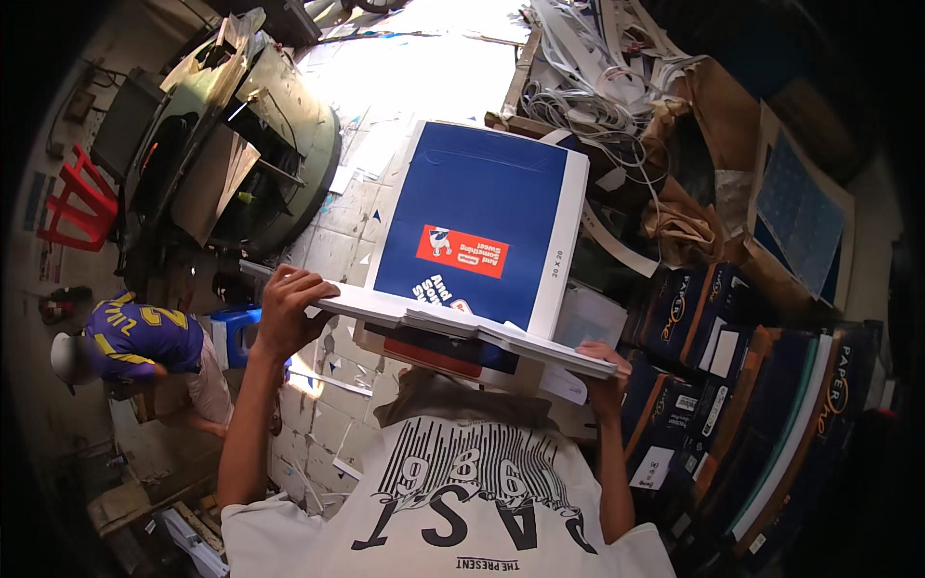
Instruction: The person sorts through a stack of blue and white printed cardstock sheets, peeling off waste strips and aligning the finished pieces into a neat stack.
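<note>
A stack of white paper sheets (434,319) is raised edge-on in front of my body. Its layers are uneven, with a step near the middle. My left hand (294,303) is closed round the stack's left end. At the lower right end, my right hand (605,378) pinches the stack's corner. Just beyond lies a pile topped by a large dark blue printed sheet (472,193) with white margins, bearing a red label-like panel (462,250). The near part of that pile is hidden behind the raised stack.
Dark blue cartons (674,405) are piled close on my right. A heap of paper strips (597,87) lies at the far right. On the left stand a rounded greenish machine (289,144) and a red plastic chair (82,202). A person in a purple shirt (145,337) sits low at left.
</note>
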The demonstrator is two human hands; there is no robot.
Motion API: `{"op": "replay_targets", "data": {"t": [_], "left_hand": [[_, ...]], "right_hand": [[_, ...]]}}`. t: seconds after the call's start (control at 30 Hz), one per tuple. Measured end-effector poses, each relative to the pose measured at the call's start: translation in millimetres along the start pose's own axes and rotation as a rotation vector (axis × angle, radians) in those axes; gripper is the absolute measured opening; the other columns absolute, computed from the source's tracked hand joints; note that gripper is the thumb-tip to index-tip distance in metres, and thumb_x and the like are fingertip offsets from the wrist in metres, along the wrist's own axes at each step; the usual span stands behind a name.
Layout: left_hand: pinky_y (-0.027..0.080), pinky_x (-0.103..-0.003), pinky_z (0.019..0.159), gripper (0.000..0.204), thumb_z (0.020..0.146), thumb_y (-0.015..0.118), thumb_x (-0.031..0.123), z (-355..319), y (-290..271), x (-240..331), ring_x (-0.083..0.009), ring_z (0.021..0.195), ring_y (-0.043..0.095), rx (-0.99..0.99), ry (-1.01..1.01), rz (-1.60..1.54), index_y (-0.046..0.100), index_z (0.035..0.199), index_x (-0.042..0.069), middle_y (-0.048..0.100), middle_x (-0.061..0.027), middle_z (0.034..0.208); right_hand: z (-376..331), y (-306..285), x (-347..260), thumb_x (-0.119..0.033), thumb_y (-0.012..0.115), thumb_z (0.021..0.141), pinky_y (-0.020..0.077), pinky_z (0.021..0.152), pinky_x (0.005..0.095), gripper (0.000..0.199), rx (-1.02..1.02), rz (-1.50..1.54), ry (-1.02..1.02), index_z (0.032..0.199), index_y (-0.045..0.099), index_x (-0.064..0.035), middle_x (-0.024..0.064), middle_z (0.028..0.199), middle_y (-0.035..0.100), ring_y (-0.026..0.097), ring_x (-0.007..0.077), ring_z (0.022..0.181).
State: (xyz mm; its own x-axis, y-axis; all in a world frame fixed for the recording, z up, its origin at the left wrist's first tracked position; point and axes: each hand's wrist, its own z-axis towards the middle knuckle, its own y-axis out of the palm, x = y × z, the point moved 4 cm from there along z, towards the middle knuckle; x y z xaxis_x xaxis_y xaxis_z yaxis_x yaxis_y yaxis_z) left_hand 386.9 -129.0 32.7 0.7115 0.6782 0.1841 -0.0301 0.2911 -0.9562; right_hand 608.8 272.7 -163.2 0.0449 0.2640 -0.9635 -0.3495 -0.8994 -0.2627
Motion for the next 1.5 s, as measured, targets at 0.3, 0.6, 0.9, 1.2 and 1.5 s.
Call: {"op": "replay_targets", "data": {"t": [0.3, 0.6, 0.9, 1.2, 1.5], "left_hand": [[0.048, -0.039, 0.064, 0.029, 0.072, 0.083, 0.026, 31.6, -45.7, 7.3, -0.0275, 0.067, 0.064, -0.077, 0.028, -0.064, 0.063, 0.080, 0.007, 0.065, -0.0062, 0.073], [0.051, -0.043, 0.069, 0.034, 0.082, 0.070, 0.017, 24.1, 17.5, 30.6, -0.0294, 0.081, 0.066, -0.199, 0.291, -0.169, 0.060, 0.112, 0.007, 0.067, -0.0102, 0.087], [0.049, -0.043, 0.058, 0.016, 0.079, 0.072, 0.010, 44.2, -32.2, 53.9, -0.0389, 0.060, 0.062, -0.345, 0.515, -0.478, 0.066, 0.092, 0.002, 0.066, -0.0197, 0.072], [0.049, -0.037, 0.093, 0.070, 0.072, 0.086, 0.007, 41.2, -158.6, -1.6, -0.0254, 0.110, 0.056, -0.083, 0.630, -0.649, 0.050, 0.131, -0.002, 0.057, -0.0174, 0.119], [0.049, -0.038, 0.086, 0.053, 0.071, 0.086, 0.012, -4.9, -248.3, 177.2, -0.0255, 0.096, 0.060, 0.171, 0.898, -0.404, 0.062, 0.115, -0.002, 0.062, -0.0154, 0.104]], "right_hand": [[19.7, -14.2, -45.7, -0.003, 0.085, 0.069, 0.0519, 0.081, 0.0303, 0.034, 0.216, 0.151, 0.139, 0.099, 0.070, 0.0021, 0.0074, 0.093, 0.072, 0.065, 0.0127, 0.089], [-4.6, 21.0, 3.9, -0.008, 0.089, 0.065, 0.0544, 0.076, 0.0316, 0.035, 0.237, -0.096, 0.065, 0.093, 0.070, -0.0012, 0.0083, 0.093, 0.072, 0.068, 0.0152, 0.085], [-136.1, 183.3, 38.4, -0.037, 0.083, 0.078, 0.0519, 0.074, 0.0283, 0.046, 0.643, 0.162, 0.483, 0.106, 0.069, -0.0036, 0.0044, 0.087, 0.070, 0.064, 0.0132, 0.084], [-141.5, 311.8, -92.5, -0.061, 0.079, 0.073, 0.0320, 0.051, 0.0317, 0.064, 0.332, 0.405, 0.294, 0.069, 0.047, -0.0055, 0.0016, 0.063, 0.043, 0.041, 0.0102, 0.054], [-394.2, 217.7, -211.5, -0.054, 0.091, 0.057, 0.0338, 0.112, 0.0397, 0.133, 1.492, 0.102, 0.678, 0.148, 0.019, 0.0092, 0.0302, 0.143, 0.041, 0.043, 0.0364, 0.134]]}}
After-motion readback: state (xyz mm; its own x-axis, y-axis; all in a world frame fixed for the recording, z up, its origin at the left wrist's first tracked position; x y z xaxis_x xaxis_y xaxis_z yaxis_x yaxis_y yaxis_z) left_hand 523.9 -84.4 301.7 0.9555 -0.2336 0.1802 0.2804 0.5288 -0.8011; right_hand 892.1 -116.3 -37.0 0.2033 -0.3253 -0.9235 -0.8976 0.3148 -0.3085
